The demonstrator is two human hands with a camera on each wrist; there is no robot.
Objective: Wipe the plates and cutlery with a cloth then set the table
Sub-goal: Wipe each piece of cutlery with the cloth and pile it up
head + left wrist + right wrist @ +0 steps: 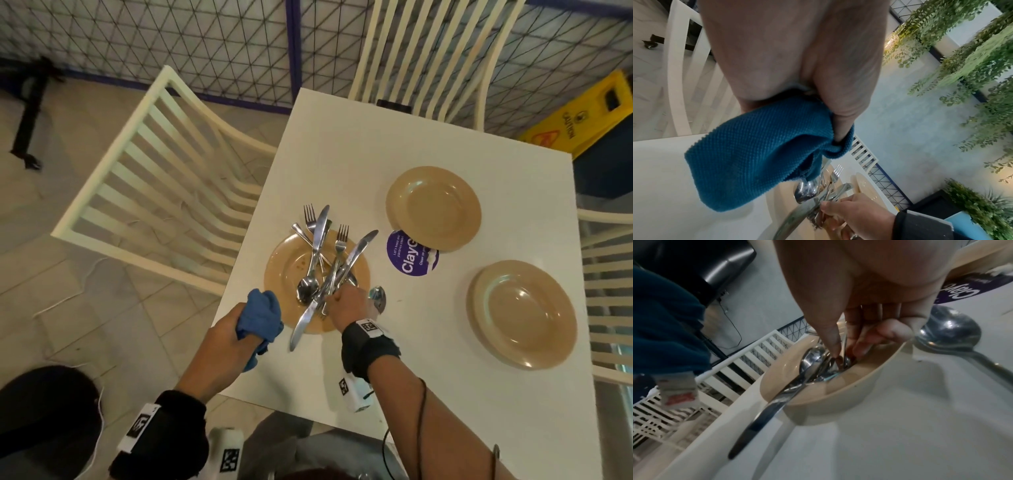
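A tan plate [284, 270] near the table's left edge carries a pile of steel cutlery [325, 253]: forks, knives and spoons. My right hand [342, 301] reaches into the pile from the near side, its fingers [861, 344] curled round several pieces [842, 352]. One spoon [377, 297] lies on the table [342, 171] just right of that hand, also large in the right wrist view [953, 331]. My left hand [226, 329] grips a bunched blue cloth [262, 313] [756, 146] at the plate's left rim. Two more tan plates sit at the back right [433, 207] and right [522, 313].
A purple round sticker [409, 255] lies between the plates. Cream slatted chairs stand at the left [164, 164], far side [431, 58] and right [606, 274] of the table. A yellow caution sign [582, 116] stands at the back right. A mesh fence [171, 41] runs behind.
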